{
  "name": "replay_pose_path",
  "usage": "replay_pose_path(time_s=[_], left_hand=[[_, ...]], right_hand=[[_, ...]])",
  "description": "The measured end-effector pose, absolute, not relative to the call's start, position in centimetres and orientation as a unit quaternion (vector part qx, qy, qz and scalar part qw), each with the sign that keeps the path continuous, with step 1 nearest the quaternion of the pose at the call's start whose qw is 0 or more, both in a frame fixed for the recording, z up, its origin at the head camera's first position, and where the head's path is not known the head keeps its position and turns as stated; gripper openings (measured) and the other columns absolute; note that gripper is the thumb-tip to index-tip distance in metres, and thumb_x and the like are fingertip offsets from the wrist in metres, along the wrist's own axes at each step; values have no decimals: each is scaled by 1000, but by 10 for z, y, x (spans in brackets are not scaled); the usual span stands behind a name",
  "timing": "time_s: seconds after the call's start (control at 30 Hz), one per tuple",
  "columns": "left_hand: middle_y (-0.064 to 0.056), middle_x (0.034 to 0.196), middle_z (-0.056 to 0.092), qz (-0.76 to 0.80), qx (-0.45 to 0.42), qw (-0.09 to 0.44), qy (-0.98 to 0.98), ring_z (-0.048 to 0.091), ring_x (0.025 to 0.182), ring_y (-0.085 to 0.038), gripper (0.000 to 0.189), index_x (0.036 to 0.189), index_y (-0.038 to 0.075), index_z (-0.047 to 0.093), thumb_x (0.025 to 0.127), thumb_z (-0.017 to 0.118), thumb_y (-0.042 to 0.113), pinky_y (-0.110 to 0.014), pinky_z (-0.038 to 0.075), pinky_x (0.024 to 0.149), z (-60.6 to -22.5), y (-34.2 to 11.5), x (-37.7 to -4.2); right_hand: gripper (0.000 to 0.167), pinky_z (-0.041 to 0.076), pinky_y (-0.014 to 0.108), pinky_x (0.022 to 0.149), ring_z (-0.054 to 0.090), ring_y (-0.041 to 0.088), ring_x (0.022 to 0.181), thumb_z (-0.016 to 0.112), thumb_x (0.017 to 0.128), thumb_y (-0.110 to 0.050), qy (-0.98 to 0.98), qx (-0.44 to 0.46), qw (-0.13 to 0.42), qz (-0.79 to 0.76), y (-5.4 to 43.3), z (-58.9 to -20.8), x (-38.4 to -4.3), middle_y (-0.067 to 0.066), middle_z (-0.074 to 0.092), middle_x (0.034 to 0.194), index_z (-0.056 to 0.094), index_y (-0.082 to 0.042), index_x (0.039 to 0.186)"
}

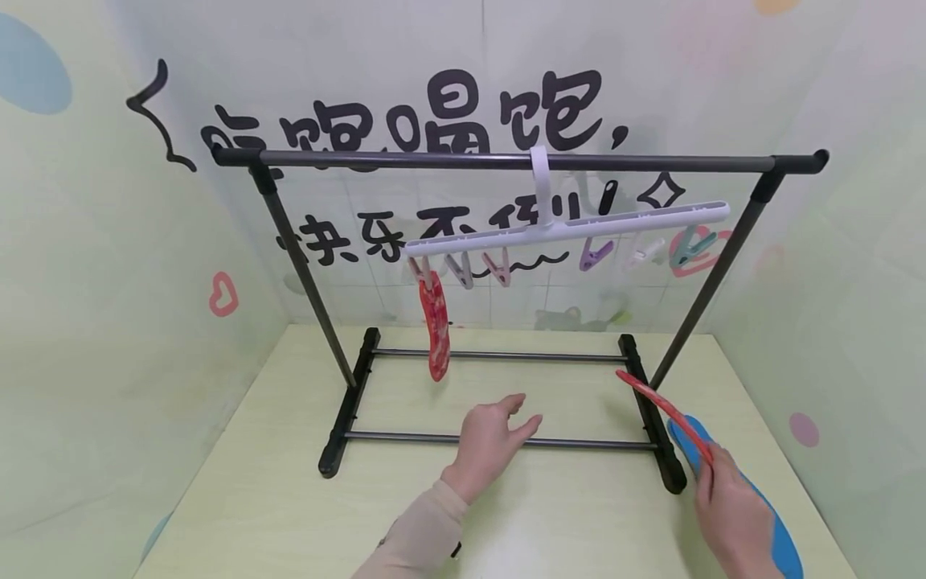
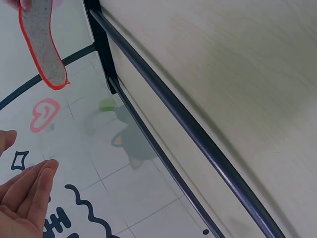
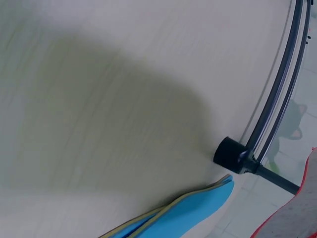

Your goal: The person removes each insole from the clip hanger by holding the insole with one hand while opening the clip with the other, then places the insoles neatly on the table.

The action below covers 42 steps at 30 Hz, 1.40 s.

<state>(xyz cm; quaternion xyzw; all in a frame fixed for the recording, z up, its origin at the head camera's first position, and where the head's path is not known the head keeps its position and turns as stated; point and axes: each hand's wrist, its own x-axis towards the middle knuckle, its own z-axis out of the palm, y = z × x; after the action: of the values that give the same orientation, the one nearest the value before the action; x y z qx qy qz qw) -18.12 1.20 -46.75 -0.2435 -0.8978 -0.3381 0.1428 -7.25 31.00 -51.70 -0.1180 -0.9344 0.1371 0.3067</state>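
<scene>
My right hand (image 1: 732,511) grips a red insole (image 1: 669,408) by its near end and holds it edge-on beside the rack's right foot. Its grey underside with red edging shows in the left wrist view. Low inside the rack, near its front bar, my left hand (image 1: 490,441) has thumb and fingers apart, with nothing between them. Another red insole (image 1: 436,330), patterned, hangs from a pink clip (image 1: 423,272) at the left end of a pale lilac clip hanger (image 1: 564,232). Several other clips, among them a purple clip (image 1: 596,256) and a teal clip (image 1: 692,248), hang along it with nothing in them.
The hanger hooks over the top bar (image 1: 405,160) of a black rack standing on the pale wooden table (image 1: 246,498). Blue insoles (image 3: 203,210) lie stacked on the table at the right, partly under my right hand. A printed cloth backdrop (image 1: 817,322) encloses the back and sides.
</scene>
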Motion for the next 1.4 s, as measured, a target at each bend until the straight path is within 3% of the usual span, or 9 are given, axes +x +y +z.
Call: replay_pose_path(time_s=[0.07,0.53,0.77,0.97,1.03,1.17,1.3,1.4], left_hand=[[-10,97,77,-330,-250,147,-898,72,69,-17,37,114,3,72,90,71,31,-27,57,71,-468,13,-181],[-9,96,77,-325,-262,143,-897,74,75,-17,38,113,3,72,90,72,33,-26,57,70,-470,23,-179],[-8,97,77,-326,-261,133,-899,74,75,-16,39,114,4,72,90,71,35,-28,58,73,-474,27,-176],[-7,96,77,-329,-270,132,-895,67,59,-7,39,113,4,73,90,71,35,-27,57,73,-476,33,-174],[-7,97,77,-327,-273,133,-895,69,62,-7,39,113,5,73,90,71,36,-26,57,73,-476,35,-172],[-6,97,77,-323,-279,141,-893,69,62,-6,38,112,6,73,90,71,37,-24,57,72,-479,38,-170],[-6,94,78,-326,-280,143,-891,62,52,-3,38,111,6,74,89,72,37,-22,56,68,-481,41,-168],[-6,93,78,-326,-279,143,-892,69,60,-8,38,110,6,74,88,73,37,-22,56,67,-482,42,-167]], right_hand=[[33,51,61,55,65,54,89,65,88,-1,-932,-118,314,134,313,-516,-71,37,63,112,61,12,118],[34,51,64,75,62,50,107,59,92,-4,-936,-193,270,122,332,-520,-56,33,62,119,59,13,121],[33,52,63,71,62,50,104,62,89,-3,-932,-217,270,108,346,-528,-52,33,62,117,60,14,117],[28,49,62,56,65,52,88,63,85,2,-920,-210,319,89,357,-539,-50,35,65,106,61,13,111],[28,49,61,54,65,53,85,63,83,3,-918,-207,328,83,360,-541,-49,36,65,104,61,13,109],[28,51,61,57,65,52,88,63,84,3,-923,-219,308,74,362,-542,-47,35,65,106,61,14,110],[29,52,61,60,65,51,93,64,85,1,-925,-232,290,73,362,-543,-46,35,64,109,61,13,112],[31,53,62,65,64,51,98,63,86,1,-930,-237,270,77,362,-543,-45,35,62,112,59,12,114]])
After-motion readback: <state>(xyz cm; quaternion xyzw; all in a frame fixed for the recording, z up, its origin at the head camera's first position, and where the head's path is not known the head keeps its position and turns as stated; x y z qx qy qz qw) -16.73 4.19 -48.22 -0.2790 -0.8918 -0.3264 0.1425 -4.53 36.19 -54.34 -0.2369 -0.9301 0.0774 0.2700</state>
